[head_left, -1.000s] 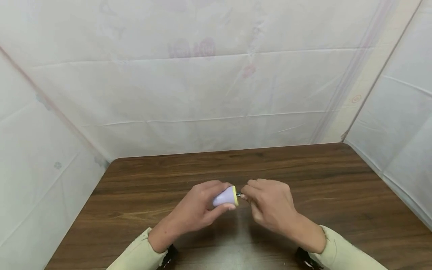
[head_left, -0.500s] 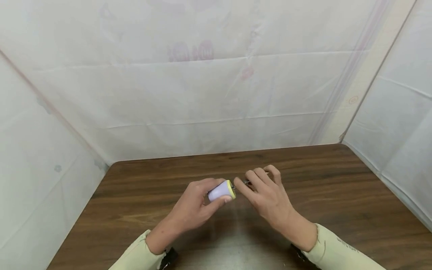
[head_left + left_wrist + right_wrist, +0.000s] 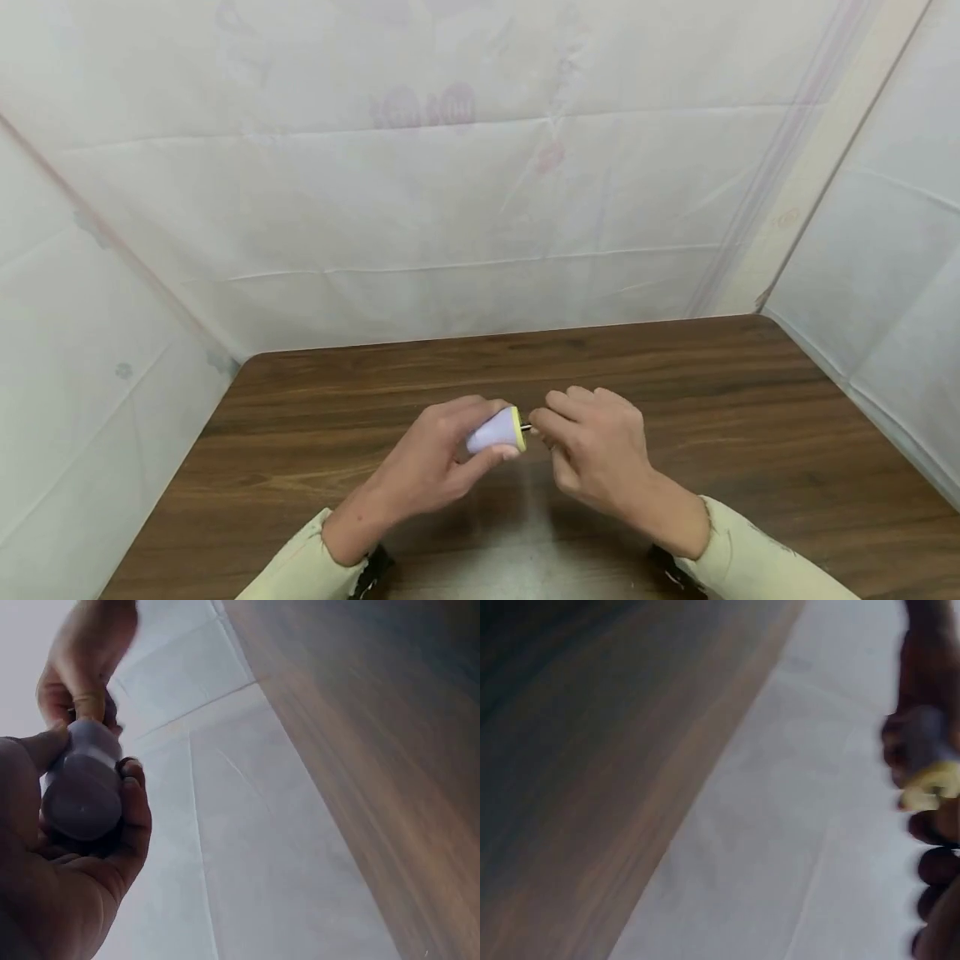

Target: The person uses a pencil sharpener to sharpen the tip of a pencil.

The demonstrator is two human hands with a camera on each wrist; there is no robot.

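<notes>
Fingers and thumb of the left hand (image 3: 431, 462) curl round a small lavender handle (image 3: 491, 433) with a yellow collar (image 3: 519, 428), holding it above the worktop (image 3: 735, 433) with its collared end turned toward the other hand. The left wrist view shows the same grip from below: the handle (image 3: 81, 791) sits between thumb and curled fingers, its flat rear face toward the camera. A thin metal shaft (image 3: 527, 428) sticks out of the collar, and the right hand (image 3: 596, 446) pinches it between thumb and forefinger, the remaining fingers loosely curled behind. Both hands meet just above the middle of the worktop, touching only through the tool. In the right wrist view the handle (image 3: 924, 746) and its yellow collar (image 3: 930, 786) appear blurred at the right edge, with the fingertips (image 3: 937, 866) of the right hand just below; how far the shaft runs into that pinch cannot be told. Pale green sleeves (image 3: 303, 562) cover both forearms. Dark wood grain runs across the worktop, and white sheeting (image 3: 450, 208) with faint creases stands along its back and both sides.
</notes>
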